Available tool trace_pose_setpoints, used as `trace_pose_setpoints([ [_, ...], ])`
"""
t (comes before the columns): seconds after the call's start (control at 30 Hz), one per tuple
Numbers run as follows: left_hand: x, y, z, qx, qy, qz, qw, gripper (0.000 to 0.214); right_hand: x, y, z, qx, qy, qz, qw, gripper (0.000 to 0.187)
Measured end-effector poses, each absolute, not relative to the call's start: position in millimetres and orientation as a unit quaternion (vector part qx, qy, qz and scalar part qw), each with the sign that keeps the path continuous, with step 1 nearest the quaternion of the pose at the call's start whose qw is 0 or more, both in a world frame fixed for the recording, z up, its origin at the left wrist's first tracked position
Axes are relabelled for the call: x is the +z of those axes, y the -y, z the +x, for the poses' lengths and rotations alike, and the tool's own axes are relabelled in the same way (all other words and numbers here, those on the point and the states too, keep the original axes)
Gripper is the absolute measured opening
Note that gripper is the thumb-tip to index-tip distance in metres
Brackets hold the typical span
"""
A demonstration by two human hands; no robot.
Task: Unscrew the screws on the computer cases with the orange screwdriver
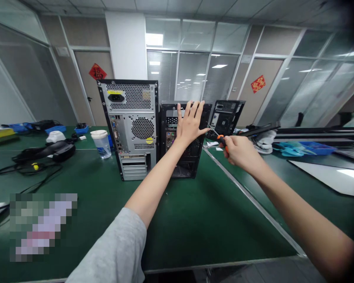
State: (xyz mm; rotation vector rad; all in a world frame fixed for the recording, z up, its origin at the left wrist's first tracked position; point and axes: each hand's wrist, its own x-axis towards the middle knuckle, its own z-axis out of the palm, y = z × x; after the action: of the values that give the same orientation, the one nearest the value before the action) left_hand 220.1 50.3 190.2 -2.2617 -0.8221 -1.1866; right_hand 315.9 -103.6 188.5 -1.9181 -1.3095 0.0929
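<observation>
A black computer tower (188, 167) stands upright on the green table, its back panel with coloured ports facing me. Against the upper part of that panel lies my left hand (190, 124), fingers spread and pointing up, thumb out to the right. My right hand (238, 151) is wrapped round the handle of an orange and black screwdriver (222, 139). Its thin shaft points up and left, with the tip at the tower's upper right edge; I cannot tell whether it sits in a screw. Close on the left rises a taller silver and black computer tower (129, 129).
Behind stands a third computer tower (225, 118). A lidded plastic cup (101, 144) is left of the silver tower. Black cables and a headset-like object (51, 151) lie farther left. Blue trays (317, 148) and a white panel (333, 177) lie right. A pale strip (244, 188) crosses the green table (194, 228).
</observation>
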Motion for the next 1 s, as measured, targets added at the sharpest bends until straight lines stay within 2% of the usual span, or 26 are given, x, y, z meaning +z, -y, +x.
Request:
trace_pose_setpoints([
  [0.17,188.1,-53.5,221.9,-0.458,0.280,-0.816,0.216,0.092,184.4,102.8,313.5,0.193,0.462,-0.695,0.517,0.031],
  [0.37,186.4,-56.3,222.9,-0.473,0.273,-0.811,0.210,0.090,186.8,106.7,308.3,0.313,0.414,-0.621,0.588,0.030],
  [0.63,189.7,-49.7,219.4,-0.451,0.287,-0.818,0.213,0.084,184.5,107.5,296.9,0.378,0.368,-0.557,0.642,0.022],
  [1.0,191.1,-47.7,218.5,-0.440,0.291,-0.824,0.206,0.086,188.4,107.4,289.3,0.487,0.311,-0.485,0.656,0.028],
])
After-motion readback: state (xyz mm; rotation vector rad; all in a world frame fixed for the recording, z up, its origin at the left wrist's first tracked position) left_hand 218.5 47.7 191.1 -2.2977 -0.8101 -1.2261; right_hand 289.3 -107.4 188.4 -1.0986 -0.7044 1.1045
